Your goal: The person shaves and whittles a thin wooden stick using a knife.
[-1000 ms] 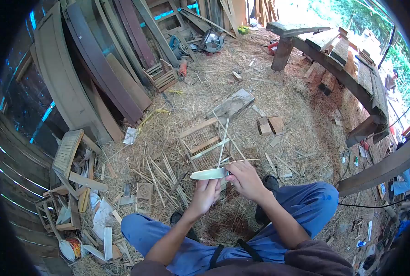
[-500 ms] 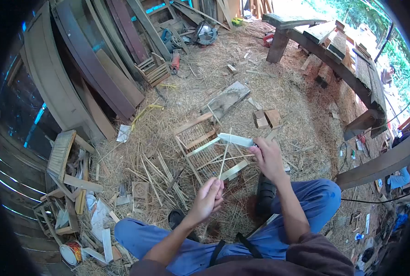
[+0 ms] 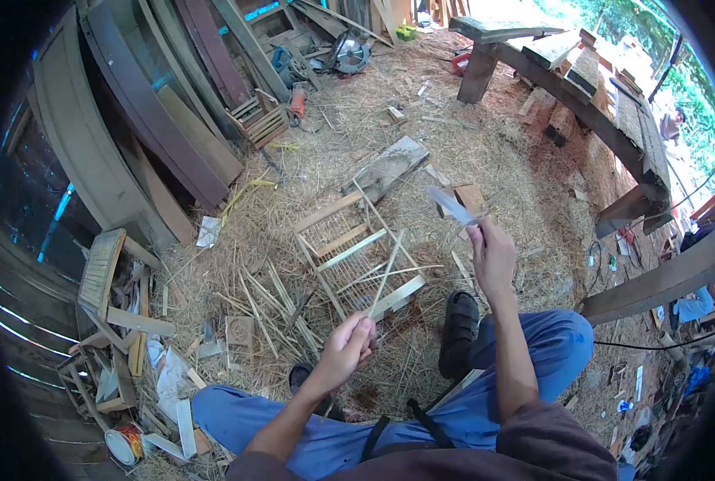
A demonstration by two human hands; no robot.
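Note:
My left hand (image 3: pixel 347 349) is closed on a thin pale wooden strip (image 3: pixel 387 275), which slants up and to the right over a slatted wooden frame (image 3: pixel 343 250). The frame lies on the straw-covered floor beyond my feet, with crossbars and many thin rods in it. To the right, my right hand (image 3: pixel 494 255) is wrapped round the handle of a knife (image 3: pixel 451 207). Its broad blade points up and left and is blurred. The knife and the strip are apart. Behind the blade sit small wooden blocks (image 3: pixel 469 196).
A weathered board (image 3: pixel 387 167) lies beyond the frame, and loose strips (image 3: pixel 281 309) lie to its left. Tall panels (image 3: pixel 101 152) lean at the left. A circular saw (image 3: pixel 349 54) stands at the back, a heavy wooden bench (image 3: pixel 566 92) at the right. A distant person (image 3: pixel 672 124) is outside.
The knife was against the strip a second ago; my right hand has since carried it right and up, away from it. My left hand has shifted slightly left with the strip.

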